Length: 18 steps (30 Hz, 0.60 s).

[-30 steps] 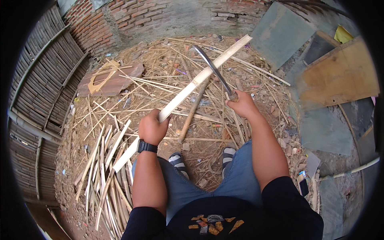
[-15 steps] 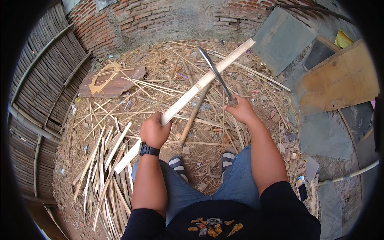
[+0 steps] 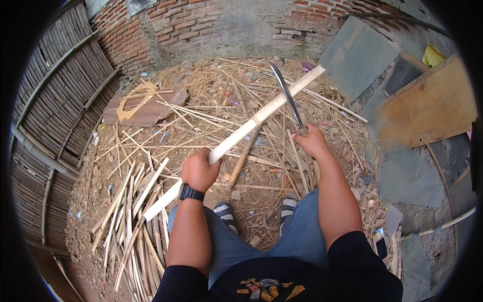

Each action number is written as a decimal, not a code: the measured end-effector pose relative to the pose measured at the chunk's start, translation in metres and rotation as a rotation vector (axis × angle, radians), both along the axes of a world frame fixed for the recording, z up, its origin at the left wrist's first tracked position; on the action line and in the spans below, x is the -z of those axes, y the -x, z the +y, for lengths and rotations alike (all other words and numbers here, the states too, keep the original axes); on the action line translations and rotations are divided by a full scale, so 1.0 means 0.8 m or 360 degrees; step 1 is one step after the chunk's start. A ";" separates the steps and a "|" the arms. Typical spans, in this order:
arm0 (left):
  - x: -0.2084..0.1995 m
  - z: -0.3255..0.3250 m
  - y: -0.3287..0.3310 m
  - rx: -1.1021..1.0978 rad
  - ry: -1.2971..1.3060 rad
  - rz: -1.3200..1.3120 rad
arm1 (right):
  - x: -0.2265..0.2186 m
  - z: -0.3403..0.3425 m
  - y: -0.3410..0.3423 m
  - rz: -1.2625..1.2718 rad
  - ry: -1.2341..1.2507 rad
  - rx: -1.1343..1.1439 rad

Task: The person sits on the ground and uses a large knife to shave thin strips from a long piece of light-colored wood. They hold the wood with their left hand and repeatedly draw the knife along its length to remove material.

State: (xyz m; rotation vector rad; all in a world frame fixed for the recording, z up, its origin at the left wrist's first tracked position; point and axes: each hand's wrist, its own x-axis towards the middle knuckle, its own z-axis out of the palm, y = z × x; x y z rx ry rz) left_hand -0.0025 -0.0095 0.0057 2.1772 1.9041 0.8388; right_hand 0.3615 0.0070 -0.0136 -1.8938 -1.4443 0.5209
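A long pale split bamboo strip slants from beside my left knee up to the far right. My left hand is closed around its lower part, with a dark watch on the wrist. In my right hand is the short handle of a machete, its dark, slightly curved blade pointing away and to the left. The blade crosses the upper part of the strip; whether it touches cannot be told. Beneath them a round wooden stick lies on the ground.
Several split bamboo strips lie piled at the left of my legs. A brown board rests farther back. Thin shavings cover the ground. Grey panels and a tan board lean at right. A bamboo fence and brick wall border the area.
My right hand and the machete have shifted slightly right and nearer. The strip's far end sits a little lower and farther right; both hands keep their hold. The whole view has tilted slightly.
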 end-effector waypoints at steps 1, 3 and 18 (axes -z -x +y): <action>0.000 -0.002 -0.002 0.0000 0.0011 0.0012 | -0.003 -0.008 0.005 -0.0061 0.0016 -0.0079; 0.002 -0.002 -0.006 0.0008 -0.0007 0.0014 | -0.009 -0.024 0.024 -0.0185 0.0053 -0.0235; 0.001 -0.002 -0.005 0.0024 0.0017 0.0027 | 0.002 -0.007 0.006 0.0065 0.0087 -0.0133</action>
